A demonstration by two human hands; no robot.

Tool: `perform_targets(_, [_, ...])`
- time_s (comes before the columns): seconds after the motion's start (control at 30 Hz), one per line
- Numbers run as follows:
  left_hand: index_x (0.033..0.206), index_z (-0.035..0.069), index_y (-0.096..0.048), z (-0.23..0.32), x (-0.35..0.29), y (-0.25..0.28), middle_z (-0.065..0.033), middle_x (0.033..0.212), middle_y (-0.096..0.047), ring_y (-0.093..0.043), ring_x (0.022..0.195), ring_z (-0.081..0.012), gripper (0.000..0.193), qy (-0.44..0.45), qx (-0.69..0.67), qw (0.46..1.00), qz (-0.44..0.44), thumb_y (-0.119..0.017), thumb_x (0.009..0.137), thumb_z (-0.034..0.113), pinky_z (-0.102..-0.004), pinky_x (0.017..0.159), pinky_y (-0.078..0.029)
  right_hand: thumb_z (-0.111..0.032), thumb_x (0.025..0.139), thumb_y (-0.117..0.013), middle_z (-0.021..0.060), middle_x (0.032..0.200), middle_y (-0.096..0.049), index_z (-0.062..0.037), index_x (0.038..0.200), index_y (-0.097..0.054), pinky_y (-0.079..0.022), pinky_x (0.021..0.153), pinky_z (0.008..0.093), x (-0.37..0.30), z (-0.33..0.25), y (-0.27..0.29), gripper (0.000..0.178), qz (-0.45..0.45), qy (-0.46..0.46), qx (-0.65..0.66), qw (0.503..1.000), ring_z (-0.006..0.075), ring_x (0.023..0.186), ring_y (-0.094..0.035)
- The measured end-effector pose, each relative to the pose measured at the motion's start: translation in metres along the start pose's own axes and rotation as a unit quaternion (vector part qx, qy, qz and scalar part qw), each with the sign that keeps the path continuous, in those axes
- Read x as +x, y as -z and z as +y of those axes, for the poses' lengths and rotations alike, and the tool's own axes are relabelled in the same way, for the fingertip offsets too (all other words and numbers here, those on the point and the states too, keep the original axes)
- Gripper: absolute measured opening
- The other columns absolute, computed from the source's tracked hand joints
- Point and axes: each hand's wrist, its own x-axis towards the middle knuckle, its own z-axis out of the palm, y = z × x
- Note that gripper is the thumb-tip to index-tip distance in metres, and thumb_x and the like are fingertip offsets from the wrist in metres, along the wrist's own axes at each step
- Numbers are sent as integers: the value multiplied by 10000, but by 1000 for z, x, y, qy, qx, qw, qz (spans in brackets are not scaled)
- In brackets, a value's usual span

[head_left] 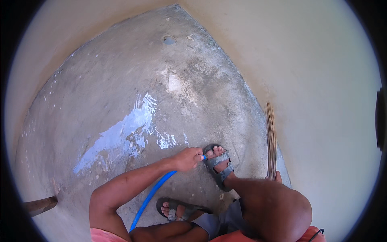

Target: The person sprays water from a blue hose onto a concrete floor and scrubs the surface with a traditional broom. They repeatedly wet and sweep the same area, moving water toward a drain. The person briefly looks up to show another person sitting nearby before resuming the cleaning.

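My left hand (187, 159) is closed around a blue hose (151, 195) close to its end, over the floor just left of my forward sandal (219, 165). From the hand the hose curves down to the lower edge, passing behind my left arm. At the right, a bundle of thin brown sticks, a stick broom (271, 141), points upward beside the wall. Only some fingers of my right hand (278, 176) show, wrapped at the lower part of the broom; my bent leg hides the rest.
Shiny water (125, 131) lies on the grey concrete floor (100, 76). Toward the far corner is a round drain hole (169, 40). Plain walls (318, 80) border the floor left and right. A wooden piece (42, 205) juts in at lower left. My other sandal (173, 209) is nearer.
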Motion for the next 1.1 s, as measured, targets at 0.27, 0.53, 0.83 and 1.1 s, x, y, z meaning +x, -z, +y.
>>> perform_targets(0.27, [1056,13,-591,-16,-15,-3,-12,705,-576,-498,560,-93,245,32,-128,979,157,-490,986,225,-284,520,-413,-204,853,-657,81,642,-514,-51,955,-395,-462,390,335,7,44,-58,321,-44,-62,88,993,178,460,-530])
perform_targets(0.53, [1106,13,-610,-22,4,-18,-14,700,-579,-512,606,-99,267,47,-72,994,68,-512,977,226,-278,610,-434,-203,878,-640,73,693,-515,-86,978,-410,-517,431,379,36,-3,-103,277,-45,-115,199,972,208,527,-564])
perform_targets(0.83, [1157,45,-620,-28,15,6,-28,692,-582,-510,497,-105,306,148,-115,979,-82,-486,989,263,-269,417,-421,-168,838,-642,64,651,-513,-57,978,-390,-463,421,324,5,53,-55,310,30,-45,31,998,162,496,-528])
perform_targets(1.1, [1109,31,-622,-32,18,3,-40,669,-573,-521,497,-113,305,134,-95,984,-63,-467,984,262,-279,430,-434,-184,827,-644,130,746,-524,-58,988,-360,-504,421,386,-22,88,-52,350,144,-217,138,956,239,518,-570])
